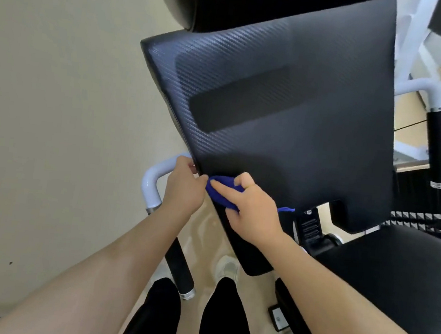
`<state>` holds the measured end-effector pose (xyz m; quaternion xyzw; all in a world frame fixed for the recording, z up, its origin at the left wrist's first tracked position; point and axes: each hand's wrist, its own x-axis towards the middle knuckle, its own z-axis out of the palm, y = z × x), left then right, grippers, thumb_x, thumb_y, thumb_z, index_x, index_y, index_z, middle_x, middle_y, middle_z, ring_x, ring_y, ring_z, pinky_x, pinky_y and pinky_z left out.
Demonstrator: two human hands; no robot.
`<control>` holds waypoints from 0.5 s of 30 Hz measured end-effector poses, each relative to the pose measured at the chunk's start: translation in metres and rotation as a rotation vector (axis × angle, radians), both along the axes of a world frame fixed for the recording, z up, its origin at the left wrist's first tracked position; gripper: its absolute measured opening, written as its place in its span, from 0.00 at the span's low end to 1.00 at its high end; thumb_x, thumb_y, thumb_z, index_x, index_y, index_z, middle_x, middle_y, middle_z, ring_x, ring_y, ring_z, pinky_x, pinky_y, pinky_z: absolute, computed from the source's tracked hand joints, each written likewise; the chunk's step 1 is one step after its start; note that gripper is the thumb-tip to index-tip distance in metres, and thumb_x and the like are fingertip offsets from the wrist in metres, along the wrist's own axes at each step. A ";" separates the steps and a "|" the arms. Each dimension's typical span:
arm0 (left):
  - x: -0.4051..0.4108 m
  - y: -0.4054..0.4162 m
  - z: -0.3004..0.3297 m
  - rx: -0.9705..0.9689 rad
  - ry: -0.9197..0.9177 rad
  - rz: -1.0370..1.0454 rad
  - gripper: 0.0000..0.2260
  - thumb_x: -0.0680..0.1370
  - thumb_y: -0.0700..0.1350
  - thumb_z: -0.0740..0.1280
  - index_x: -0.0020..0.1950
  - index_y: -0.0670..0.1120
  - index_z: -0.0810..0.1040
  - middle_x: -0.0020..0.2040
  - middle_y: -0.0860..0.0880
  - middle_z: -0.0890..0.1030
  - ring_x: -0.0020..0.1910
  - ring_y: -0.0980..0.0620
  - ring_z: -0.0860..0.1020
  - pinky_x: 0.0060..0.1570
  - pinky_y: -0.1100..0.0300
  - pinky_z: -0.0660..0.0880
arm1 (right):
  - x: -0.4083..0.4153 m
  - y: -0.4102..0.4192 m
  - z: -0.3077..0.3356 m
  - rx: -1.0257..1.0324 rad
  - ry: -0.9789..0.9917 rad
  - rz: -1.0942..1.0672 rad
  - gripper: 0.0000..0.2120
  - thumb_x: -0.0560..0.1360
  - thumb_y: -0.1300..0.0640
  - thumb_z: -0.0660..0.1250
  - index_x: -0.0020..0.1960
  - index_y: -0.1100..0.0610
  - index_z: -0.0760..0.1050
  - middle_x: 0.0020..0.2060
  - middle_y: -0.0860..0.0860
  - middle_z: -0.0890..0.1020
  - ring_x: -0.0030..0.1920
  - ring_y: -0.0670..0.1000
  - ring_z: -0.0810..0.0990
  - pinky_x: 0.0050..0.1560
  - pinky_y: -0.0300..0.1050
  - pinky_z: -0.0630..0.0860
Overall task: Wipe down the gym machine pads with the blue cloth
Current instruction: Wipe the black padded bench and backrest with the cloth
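Blue cloth [222, 194] sits bunched at the lower left corner of the black back pad [287, 114], pressed there under the right hand [252, 211], whose fingers curl down over it. The left hand [184, 187] grips the pad's left edge beside the cloth (fingers wrapped behind, hidden), near the white handle bar [152, 181].

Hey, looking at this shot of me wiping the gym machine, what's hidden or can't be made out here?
Head view only:
- blue cloth: mostly covered by the right hand; its full size is hidden.
- left hand fingertips: curled behind the back pad edge.
- roller pad: cut off by the top edge.
- seat pad: runs off the right edge.
- Upper-right white frame: blurred.
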<state>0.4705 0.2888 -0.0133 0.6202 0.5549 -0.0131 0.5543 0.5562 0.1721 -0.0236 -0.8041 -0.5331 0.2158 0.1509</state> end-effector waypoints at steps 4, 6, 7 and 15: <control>0.004 0.002 -0.003 -0.034 0.003 0.009 0.08 0.76 0.36 0.61 0.51 0.44 0.64 0.43 0.51 0.72 0.45 0.47 0.75 0.54 0.44 0.75 | 0.041 0.007 -0.001 0.044 -0.067 -0.253 0.24 0.70 0.63 0.65 0.63 0.45 0.75 0.53 0.55 0.73 0.41 0.57 0.76 0.38 0.44 0.71; 0.003 0.004 -0.005 -0.054 -0.002 -0.006 0.08 0.76 0.36 0.60 0.51 0.45 0.63 0.41 0.52 0.70 0.44 0.48 0.75 0.54 0.44 0.75 | 0.038 0.010 -0.006 0.085 -0.029 -0.677 0.25 0.71 0.65 0.62 0.64 0.45 0.74 0.53 0.53 0.71 0.41 0.54 0.74 0.40 0.45 0.71; 0.002 0.004 -0.006 -0.067 -0.013 -0.007 0.08 0.77 0.37 0.60 0.51 0.46 0.63 0.42 0.53 0.70 0.45 0.48 0.75 0.54 0.44 0.76 | 0.030 0.013 -0.009 0.110 0.006 -0.828 0.25 0.71 0.65 0.61 0.64 0.45 0.73 0.52 0.52 0.70 0.41 0.52 0.72 0.41 0.44 0.70; -0.010 -0.007 -0.008 -0.259 -0.051 0.072 0.21 0.79 0.48 0.59 0.71 0.52 0.60 0.58 0.50 0.77 0.55 0.48 0.77 0.59 0.46 0.74 | -0.042 -0.002 -0.011 0.043 -0.007 -0.335 0.26 0.69 0.62 0.66 0.66 0.48 0.72 0.49 0.57 0.73 0.32 0.53 0.70 0.30 0.43 0.67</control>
